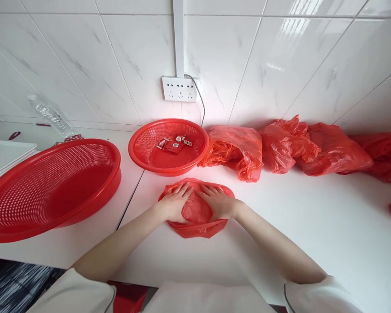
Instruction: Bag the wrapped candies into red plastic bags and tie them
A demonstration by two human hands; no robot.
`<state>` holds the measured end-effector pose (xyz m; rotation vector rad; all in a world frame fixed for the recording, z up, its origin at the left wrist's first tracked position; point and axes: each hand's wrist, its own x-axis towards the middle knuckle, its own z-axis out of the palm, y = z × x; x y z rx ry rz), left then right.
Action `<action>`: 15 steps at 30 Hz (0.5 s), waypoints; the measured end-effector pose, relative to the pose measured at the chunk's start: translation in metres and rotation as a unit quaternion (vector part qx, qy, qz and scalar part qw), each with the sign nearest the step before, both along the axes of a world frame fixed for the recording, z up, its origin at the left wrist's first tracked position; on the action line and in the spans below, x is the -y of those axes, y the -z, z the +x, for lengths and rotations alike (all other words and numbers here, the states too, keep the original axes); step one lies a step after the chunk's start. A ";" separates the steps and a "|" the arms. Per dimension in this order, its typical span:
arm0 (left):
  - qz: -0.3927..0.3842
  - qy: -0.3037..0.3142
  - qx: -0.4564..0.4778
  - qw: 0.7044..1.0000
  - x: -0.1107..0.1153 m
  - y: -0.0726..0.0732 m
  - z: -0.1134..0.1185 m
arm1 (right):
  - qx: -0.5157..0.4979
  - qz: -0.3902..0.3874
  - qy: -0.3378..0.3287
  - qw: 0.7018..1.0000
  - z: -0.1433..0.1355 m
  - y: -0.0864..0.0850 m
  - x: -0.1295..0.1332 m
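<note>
A thin red plastic bag (198, 230) lies on the white table in front of me, its mouth spread wide. My left hand (177, 203) rests flat inside the left part of the bag, fingers stretched forward. On the right part, my right hand (217, 202) lies the same way with its fingers apart. Between them the bag's bottom shows smooth and red. Just beyond stands a round red plastic basket (140, 152), with several small red-and-white packets (172, 146) in it.
At the left is a larger red basket (19, 195), with a clear plastic bottle (52, 115) and a white tray (9, 152) behind it. Along the wall sit several red plastic bags (335, 150). A power strip (180, 89) hangs on the tiled wall.
</note>
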<state>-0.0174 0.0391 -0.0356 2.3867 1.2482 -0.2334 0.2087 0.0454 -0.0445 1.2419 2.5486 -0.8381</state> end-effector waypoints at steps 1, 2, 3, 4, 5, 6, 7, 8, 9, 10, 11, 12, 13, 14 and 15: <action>-0.028 -0.010 0.019 0.999 -0.003 0.002 -0.003 | -0.001 -0.010 0.001 1.000 0.002 0.005 -0.003; -0.047 -0.025 0.054 0.997 -0.005 0.001 -0.005 | -0.009 -0.012 0.001 1.000 0.005 0.009 -0.007; -0.059 -0.051 0.110 0.991 -0.008 -0.002 -0.005 | -0.019 -0.010 0.000 1.000 0.007 0.011 -0.010; -0.067 -0.098 0.185 0.976 -0.011 -0.006 -0.006 | -0.032 -0.001 0.003 0.999 0.008 0.011 -0.012; -0.079 -0.163 0.270 0.946 -0.013 -0.012 -0.006 | -0.051 0.013 0.010 0.999 0.009 0.008 -0.014; -0.097 -0.241 0.353 0.899 -0.016 -0.019 -0.007 | -0.079 0.032 0.017 0.996 0.009 0.004 -0.014; -0.118 -0.325 0.422 0.838 -0.020 -0.024 -0.010 | -0.117 0.055 0.025 0.991 0.009 -0.002 -0.014; -0.153 -0.395 0.463 0.779 -0.023 -0.028 -0.014 | -0.161 0.082 0.032 0.983 0.007 -0.009 -0.013; -0.180 -0.448 0.475 0.736 -0.025 -0.031 -0.020 | -0.206 0.110 0.035 0.972 0.006 -0.017 -0.011; -0.195 -0.481 0.467 0.716 -0.027 -0.032 -0.026 | -0.247 0.137 0.035 0.959 0.004 -0.026 -0.010; -0.210 -0.501 0.458 0.704 -0.029 -0.031 -0.031 | -0.279 0.159 0.031 0.947 0.002 -0.035 -0.009; -0.226 -0.513 0.460 0.689 -0.030 -0.031 -0.036 | -0.299 0.175 0.026 0.938 0.000 -0.044 -0.007; -0.243 -0.516 0.471 0.674 -0.030 -0.030 -0.039 | -0.311 0.185 0.018 0.932 -0.002 -0.054 -0.007; -0.262 -0.511 0.493 0.654 -0.030 -0.030 -0.040 | -0.317 0.189 0.008 0.929 -0.004 -0.063 -0.006; -0.279 -0.501 0.519 0.634 -0.031 -0.030 -0.039 | -0.323 0.189 -0.001 0.927 -0.006 -0.073 -0.005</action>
